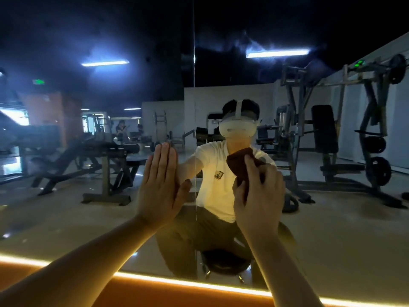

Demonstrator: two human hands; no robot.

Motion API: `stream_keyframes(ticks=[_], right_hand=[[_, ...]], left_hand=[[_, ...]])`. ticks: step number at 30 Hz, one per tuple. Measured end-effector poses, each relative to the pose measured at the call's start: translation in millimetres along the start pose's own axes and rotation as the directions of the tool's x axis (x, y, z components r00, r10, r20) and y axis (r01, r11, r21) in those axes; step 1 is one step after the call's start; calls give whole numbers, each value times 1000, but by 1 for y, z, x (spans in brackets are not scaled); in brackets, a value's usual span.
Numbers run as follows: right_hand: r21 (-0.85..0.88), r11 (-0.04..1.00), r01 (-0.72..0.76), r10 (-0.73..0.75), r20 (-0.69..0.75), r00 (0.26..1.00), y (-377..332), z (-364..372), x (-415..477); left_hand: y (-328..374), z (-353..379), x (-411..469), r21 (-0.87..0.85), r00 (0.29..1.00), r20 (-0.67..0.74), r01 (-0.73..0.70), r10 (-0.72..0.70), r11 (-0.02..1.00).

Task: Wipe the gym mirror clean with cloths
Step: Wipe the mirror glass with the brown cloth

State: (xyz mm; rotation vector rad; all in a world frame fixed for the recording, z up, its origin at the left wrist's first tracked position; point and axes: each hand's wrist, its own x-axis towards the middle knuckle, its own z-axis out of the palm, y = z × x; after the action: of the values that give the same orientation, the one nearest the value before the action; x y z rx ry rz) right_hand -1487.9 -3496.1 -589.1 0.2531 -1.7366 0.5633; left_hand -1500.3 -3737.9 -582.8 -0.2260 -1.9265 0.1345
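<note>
Head view: both hands meet the mirror (332, 229) straight ahead; right hand (259, 196) clutches the dark red cloth (240, 165) at frame centre-right, left hand (160, 185) presses flat, palm spread, just left of it

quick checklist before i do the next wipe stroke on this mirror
1. Cloth gripped: ok. The right hand holds the dark red cloth bunched in its fingers.
2. Cloth touching the glass: cannot tell. It is raised at the mirror, but contact is unclear.
3. Wiping path free: ok. The left hand is left of the panel seam, apart from the cloth.
4. Bare palm off the glass: not ok. The left hand lies flat against it and may leave prints.
5. Smears located: cannot tell. The light is too dim.
6. Second cloth ready: not ok. Only one is in view.
</note>
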Motion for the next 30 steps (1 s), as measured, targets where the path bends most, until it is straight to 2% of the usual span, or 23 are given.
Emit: stream_keyframes(ticks=[3,7,10,15,20,22,26,29,30], right_hand=[[63,998,23,-18,-71,997,-17,10,-6],[179,983,30,-22,-47,999,-46,28,-15],[127,989,72,-68,-40,997,-61,43,-26],[17,983,180,-180,-19,984,-77,59,-42],[-43,940,339,-335,74,939,-100,76,-78],[-80,901,425,-413,131,901,-104,80,-88],[-166,793,586,-567,150,810,-104,69,-67],[-263,708,655,-638,161,753,-117,58,14],[-327,691,645,-631,164,759,-125,54,54]], left_hand=[[2,1,0,28,1000,19,6,-7,1000],[2,-3,-1,26,1000,18,12,-12,1000],[-4,-5,-3,-24,1000,-2,-30,30,999],[-40,-9,-6,-74,974,-9,-224,224,972],[-86,-18,-9,-8,908,61,-414,414,910],[-104,-20,-12,-10,927,28,-373,373,928],[-139,-30,2,-6,987,3,-160,160,987],[-149,-35,13,2,982,37,-183,183,983],[-148,-35,14,-9,981,39,-189,189,982]])
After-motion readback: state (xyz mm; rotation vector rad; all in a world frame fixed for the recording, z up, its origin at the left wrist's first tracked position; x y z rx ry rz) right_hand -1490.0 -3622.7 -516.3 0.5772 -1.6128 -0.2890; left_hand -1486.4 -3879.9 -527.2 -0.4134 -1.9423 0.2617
